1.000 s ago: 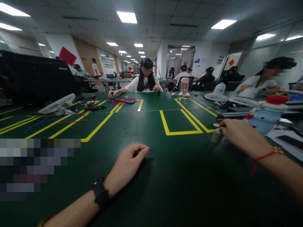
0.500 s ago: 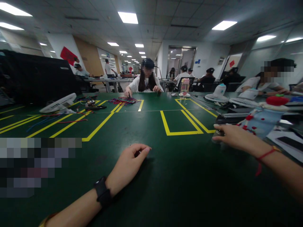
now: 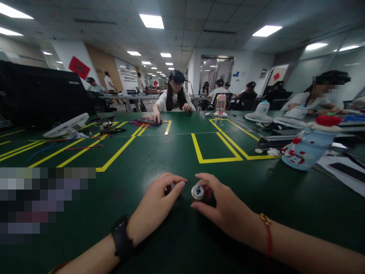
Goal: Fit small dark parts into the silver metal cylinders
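The green table [image 3: 176, 152] carries everything, so I take the small round metal part [image 3: 197, 191] as my landmark. My right hand [image 3: 225, 209] sits just right of it, thumb and fingers pinched around its rim. My left hand [image 3: 155, 205] rests just left of it, loosely curled, holding nothing I can see. I'd judge a light, even pinch best, keeping the part flat and steady.
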`<state>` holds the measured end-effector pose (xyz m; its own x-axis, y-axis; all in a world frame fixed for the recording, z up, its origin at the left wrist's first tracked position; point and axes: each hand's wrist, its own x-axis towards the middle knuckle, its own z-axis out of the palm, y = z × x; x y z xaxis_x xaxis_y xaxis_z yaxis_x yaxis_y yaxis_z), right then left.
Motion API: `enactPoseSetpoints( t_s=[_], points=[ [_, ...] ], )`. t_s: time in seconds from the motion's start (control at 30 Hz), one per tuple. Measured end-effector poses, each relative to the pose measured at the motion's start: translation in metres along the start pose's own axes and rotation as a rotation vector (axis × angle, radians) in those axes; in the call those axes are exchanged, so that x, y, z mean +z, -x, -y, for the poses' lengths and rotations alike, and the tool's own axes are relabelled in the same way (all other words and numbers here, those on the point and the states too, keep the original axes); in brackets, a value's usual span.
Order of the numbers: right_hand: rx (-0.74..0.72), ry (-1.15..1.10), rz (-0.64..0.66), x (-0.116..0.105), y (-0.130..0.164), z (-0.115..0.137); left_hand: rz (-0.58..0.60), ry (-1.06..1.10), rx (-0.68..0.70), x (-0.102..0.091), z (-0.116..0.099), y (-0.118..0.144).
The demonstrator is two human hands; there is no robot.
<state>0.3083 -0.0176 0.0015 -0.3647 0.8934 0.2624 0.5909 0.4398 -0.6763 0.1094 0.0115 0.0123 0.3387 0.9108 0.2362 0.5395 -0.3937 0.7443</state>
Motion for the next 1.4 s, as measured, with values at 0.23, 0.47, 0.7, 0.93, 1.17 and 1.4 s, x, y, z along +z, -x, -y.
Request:
enactPoseSetpoints(
  t_s=[0.23, 0.47, 0.7, 0.93, 1.17, 1.4],
  points=[
    [0.062, -0.213, 0.067, -0.001, -0.002, -0.006, -0.016, 0.012, 0.114, 0.007, -0.029, 0.001],
    [0.015, -0.053, -0.017, -0.003, 0.003, -0.004, 0.059, -0.048, 0.023, 0.000, -0.003, 0.001],
    [-0.007, 0.044, -0.014, -0.002, 0.005, -0.007, 0.204, -0.218, 0.053, 0.007, 0.012, 0.005],
    [0.468, 0.686, 0.067, -0.115, -0.006, -0.056, 0.104, 0.000, -0.098, -0.006, 0.006, 0.003],
    [0.708, 0.846, 0.124, -0.178, -0.002, -0.107, 0.037, 0.049, -0.172, -0.001, 0.004, 0.001],
    [0.147, 0.782, -0.017, -0.085, -0.004, -0.034, -0.002, 0.079, -0.190, 0.002, 0.008, 0.001]
  ],
)
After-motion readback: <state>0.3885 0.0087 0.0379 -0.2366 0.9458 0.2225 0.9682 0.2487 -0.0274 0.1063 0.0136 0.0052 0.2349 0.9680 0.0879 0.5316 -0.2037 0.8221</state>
